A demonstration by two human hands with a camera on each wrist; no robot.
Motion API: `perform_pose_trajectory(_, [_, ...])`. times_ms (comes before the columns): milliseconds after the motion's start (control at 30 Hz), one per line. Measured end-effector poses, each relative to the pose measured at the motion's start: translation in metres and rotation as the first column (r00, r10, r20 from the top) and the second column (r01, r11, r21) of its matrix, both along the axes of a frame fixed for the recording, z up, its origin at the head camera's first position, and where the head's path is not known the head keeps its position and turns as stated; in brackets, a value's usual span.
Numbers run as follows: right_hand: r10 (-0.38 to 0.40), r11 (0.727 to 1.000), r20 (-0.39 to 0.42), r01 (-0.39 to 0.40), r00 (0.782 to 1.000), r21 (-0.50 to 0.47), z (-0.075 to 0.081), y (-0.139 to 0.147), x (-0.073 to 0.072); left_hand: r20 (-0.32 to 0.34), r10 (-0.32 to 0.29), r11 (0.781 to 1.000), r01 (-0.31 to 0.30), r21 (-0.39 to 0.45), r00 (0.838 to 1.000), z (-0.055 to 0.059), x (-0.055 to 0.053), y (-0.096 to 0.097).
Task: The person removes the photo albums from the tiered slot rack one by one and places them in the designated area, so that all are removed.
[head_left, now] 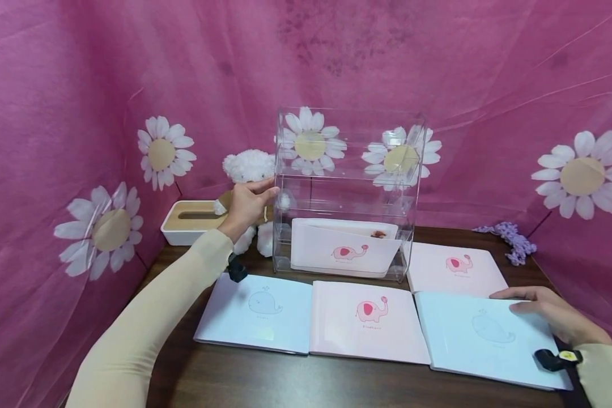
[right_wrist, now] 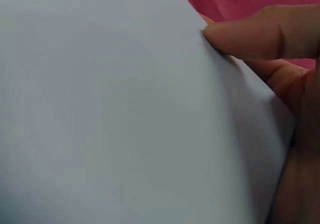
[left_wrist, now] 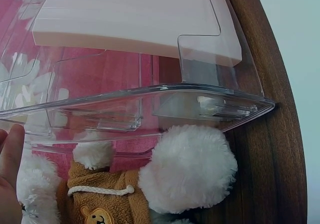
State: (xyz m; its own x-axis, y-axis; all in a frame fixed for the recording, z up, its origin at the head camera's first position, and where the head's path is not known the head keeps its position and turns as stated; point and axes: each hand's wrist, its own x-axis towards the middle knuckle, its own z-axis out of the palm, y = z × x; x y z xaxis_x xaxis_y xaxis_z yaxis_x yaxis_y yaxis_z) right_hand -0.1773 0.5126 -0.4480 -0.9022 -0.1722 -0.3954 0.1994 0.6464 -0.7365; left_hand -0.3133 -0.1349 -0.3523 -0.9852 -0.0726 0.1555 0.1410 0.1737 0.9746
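A clear plastic rack (head_left: 344, 181) with several tiers stands at the back. My left hand (head_left: 250, 201) touches its left side with thumb and fingers extended. In the left wrist view, fingertips (left_wrist: 14, 139) lie right at the side panel. A pink elephant album (head_left: 349, 258) leans in the lowest tier, its cover slightly parted. At the right, my right hand (head_left: 548, 314) pinches the upper right corner of a light blue whale album (head_left: 464, 340), thumb on the cover and fingers underneath. Its pale surface (right_wrist: 115, 109) fills most of the right wrist view.
Another light blue whale album (head_left: 255, 311) and a pink elephant album (head_left: 367, 323) lie before the rack. A third pink album (head_left: 454, 269) lies behind the right one. A white plush bear (head_left: 250, 164), a wood-topped tissue box (head_left: 188, 221) and a purple fuzzy item (head_left: 512, 241) stand around.
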Motion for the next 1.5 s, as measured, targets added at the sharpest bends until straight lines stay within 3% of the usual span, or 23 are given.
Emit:
perform_pose_trajectory(67, [0.006,0.996,-0.037,-0.003,0.999,0.093,-0.001,-0.003,0.0,0.001,0.001,1.0,0.0,-0.003,1.0,0.0,0.001,-0.001])
perform_pose_trajectory(200, [-0.014,0.982,-0.113,0.035,0.993,0.186,0.0,-0.007,-0.001,-0.014,0.006,1.0,-0.006,-0.004,1.0,0.0,0.002,-0.002])
perform_pose_trajectory(400, [-0.075,0.957,-0.153,0.114,0.985,0.267,-0.001,-0.011,-0.001,-0.016,0.002,1.0,-0.002,0.0,1.0,0.0,0.002,-0.003])
perform_pose_trajectory(667, [-0.115,0.901,-0.229,0.199,0.967,0.386,-0.004,-0.009,-0.001,-0.013,-0.017,1.0,0.017,0.0,1.0,-0.001,0.002,-0.001])
perform_pose_trajectory(833, [-0.141,0.874,-0.297,0.26,0.944,0.411,-0.003,-0.007,0.0,-0.012,-0.014,1.0,0.014,-0.005,1.0,-0.001,0.002,-0.001])
perform_pose_trajectory(967, [-0.17,0.847,-0.388,0.335,0.906,0.413,0.006,-0.005,0.003,-0.012,-0.017,1.0,0.017,-0.002,1.0,-0.001,0.001,-0.001])
perform_pose_trajectory(1067, [-0.218,0.842,-0.449,0.4,0.866,0.362,0.018,-0.006,0.002,-0.014,-0.013,1.0,0.013,0.008,1.0,-0.001,0.001,-0.001])
perform_pose_trajectory(1200, [-0.314,0.897,-0.482,0.422,0.818,0.133,0.034,-0.009,-0.005,-0.016,-0.003,1.0,0.003,0.009,1.0,-0.001,0.001,-0.001])
perform_pose_trajectory(1300, [-0.348,0.929,-0.491,0.365,0.798,-0.066,0.045,-0.015,-0.009,-0.019,-0.002,1.0,0.002,0.004,1.0,-0.001,0.001,-0.001])
perform_pose_trajectory(1400, [-0.336,0.942,-0.521,0.295,0.785,-0.162,0.056,-0.025,-0.013,-0.02,0.0,1.0,0.0,0.0,1.0,-0.002,0.0,0.0])
perform_pose_trajectory(1500, [-0.378,0.905,-0.538,0.18,0.753,-0.385,0.068,-0.038,-0.021,-0.016,-0.002,1.0,0.002,-0.002,1.0,-0.002,0.0,0.001])
